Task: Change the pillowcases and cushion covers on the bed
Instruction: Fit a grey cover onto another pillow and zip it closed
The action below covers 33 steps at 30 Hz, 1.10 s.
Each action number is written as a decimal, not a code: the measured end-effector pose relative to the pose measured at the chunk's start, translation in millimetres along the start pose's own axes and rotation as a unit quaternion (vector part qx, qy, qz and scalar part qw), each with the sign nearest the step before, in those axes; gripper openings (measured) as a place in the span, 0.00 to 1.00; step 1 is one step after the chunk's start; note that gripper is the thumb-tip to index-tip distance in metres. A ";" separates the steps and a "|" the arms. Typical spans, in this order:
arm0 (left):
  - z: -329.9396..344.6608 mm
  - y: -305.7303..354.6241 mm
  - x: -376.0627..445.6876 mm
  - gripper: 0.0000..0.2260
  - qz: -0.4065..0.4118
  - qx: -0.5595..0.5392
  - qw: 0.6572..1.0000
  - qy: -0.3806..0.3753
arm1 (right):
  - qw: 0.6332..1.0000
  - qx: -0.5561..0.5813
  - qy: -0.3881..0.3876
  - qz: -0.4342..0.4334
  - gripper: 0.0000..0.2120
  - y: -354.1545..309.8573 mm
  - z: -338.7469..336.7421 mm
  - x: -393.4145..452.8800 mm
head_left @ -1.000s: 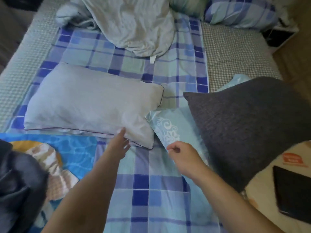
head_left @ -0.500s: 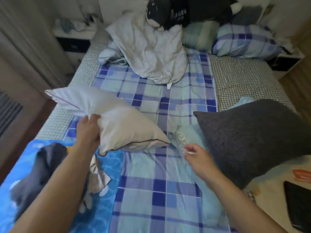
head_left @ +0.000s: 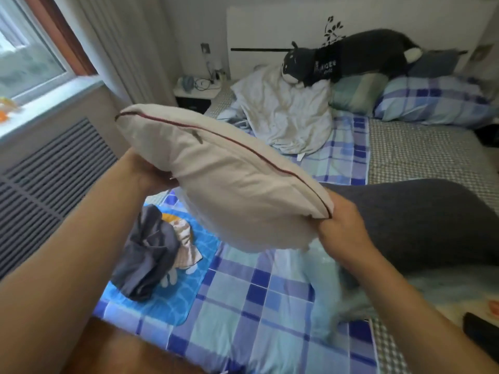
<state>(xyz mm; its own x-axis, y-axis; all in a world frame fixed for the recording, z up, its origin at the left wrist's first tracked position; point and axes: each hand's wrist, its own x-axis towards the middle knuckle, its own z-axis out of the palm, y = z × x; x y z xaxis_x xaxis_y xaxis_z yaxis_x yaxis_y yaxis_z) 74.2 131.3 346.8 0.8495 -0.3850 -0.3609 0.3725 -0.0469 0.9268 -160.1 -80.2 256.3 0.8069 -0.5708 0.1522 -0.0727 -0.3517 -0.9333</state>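
Bare pillow (head_left: pixel 232 184) held mid-frame above the bed (head_left: pixel 270 306), left hand (head_left: pixel 151 176) gripping its near-left edge, right hand (head_left: pixel 337 225) clamped on lower-right corner, blurred pale-blue case (head_left: pixel 332 287) possibly hanging beneath, grey cushion (head_left: pixel 421 222) right.

Views: one, head-worn, wide-angle. Position: at the foot end of the bed (head_left: pixel 270 306), above it. Facing: forward and down along the bed toward the headboard (head_left: pixel 270 28) and far wall. Nearness: close; both forearms enter from the bottom edge, filling the foreground. Left margin: window (head_left: pixel 24 55). No second view, so nothing shared.
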 end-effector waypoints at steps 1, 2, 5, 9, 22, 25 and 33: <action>-6.0 1.6 -0.1 0.09 0.002 -0.016 1.000 -0.012 | 0.999 0.043 0.002 -0.004 0.14 -18.8 -15.1 2.5; -11.5 1.3 1.6 0.05 0.012 -0.023 1.000 0.003 | 0.997 0.082 0.010 0.001 0.10 -34.6 -28.3 7.0; -23.9 -9.9 21.5 0.03 0.061 0.004 0.995 0.081 | 0.986 0.159 0.019 0.033 0.15 -71.9 -57.9 21.3; -21.4 -70.2 41.8 0.11 -0.045 0.034 0.998 0.012 | 0.987 0.144 0.035 0.069 0.08 -87.5 -51.4 45.9; -52.6 -335.3 13.0 0.27 -0.296 0.349 0.870 -0.184 | 0.811 -0.346 -0.150 0.447 0.46 234.0 117.6 -115.9; -90.6 -349.0 39.8 0.25 -0.336 0.361 0.854 -0.167 | 0.782 -0.220 -0.011 0.583 0.49 257.1 108.1 -163.3; -71.6 -420.0 108.9 0.27 -0.383 0.249 0.881 -0.120 | 0.703 0.316 0.152 0.619 0.22 269.3 170.9 -167.2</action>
<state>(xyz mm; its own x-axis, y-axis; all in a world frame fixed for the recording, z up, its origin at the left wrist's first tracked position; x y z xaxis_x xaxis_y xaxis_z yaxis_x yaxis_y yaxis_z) 37.1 175.1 -89.2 0.2941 -0.2443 -0.9240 0.5417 -0.7539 0.3717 -214.4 47.3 -76.1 0.1840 -0.3151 -0.9311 -0.2568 0.8989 -0.3550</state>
